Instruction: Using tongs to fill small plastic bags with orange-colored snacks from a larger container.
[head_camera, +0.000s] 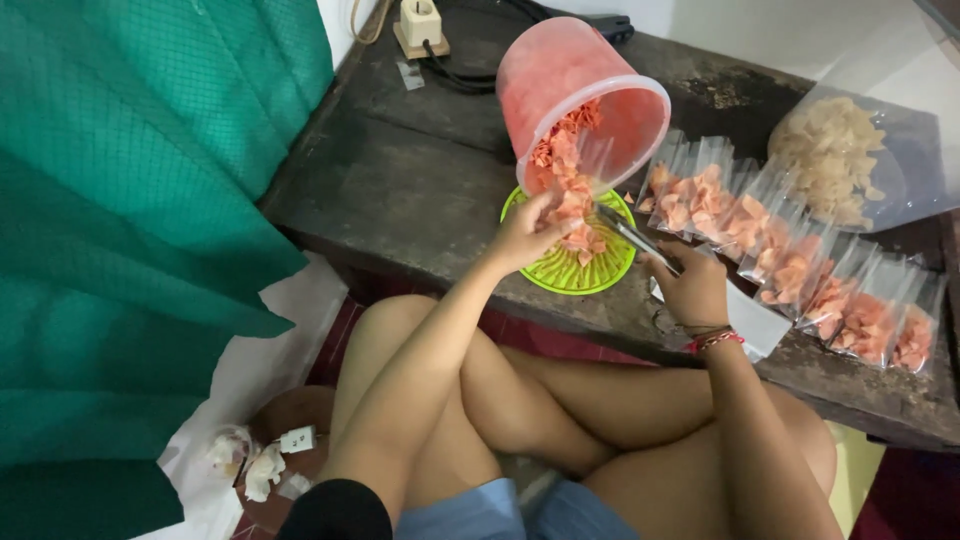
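Over the green plate (560, 278), the left hand (522, 238) curls its fingers (545, 212) around a clump of pink crackers (572, 205) at the mouth of a tipped pink bucket (575, 95). The fingers are bent and closed on the crackers; the thumb is hidden. More crackers spill from the bucket mouth down onto the plate, which lies flat on the dark wooden table (400, 190) at its near edge.

Just right of the plate, the right hand (692, 290) grips a small clear bag (625, 232) with its fingers closed on it; the bag slants up toward the bucket mouth and looks mostly empty. A red and dark string bracelet (712, 340) circles the right wrist.

Beyond the right hand, a row of filled small bags (790, 265) of pink crackers lies overlapping across the table, running to the right edge. Behind that row sits a large clear bag (835, 160) of pale crackers. A power strip with a plug (420, 25) rests at the far edge of the table. A green cloth (130, 200) hangs at the left.
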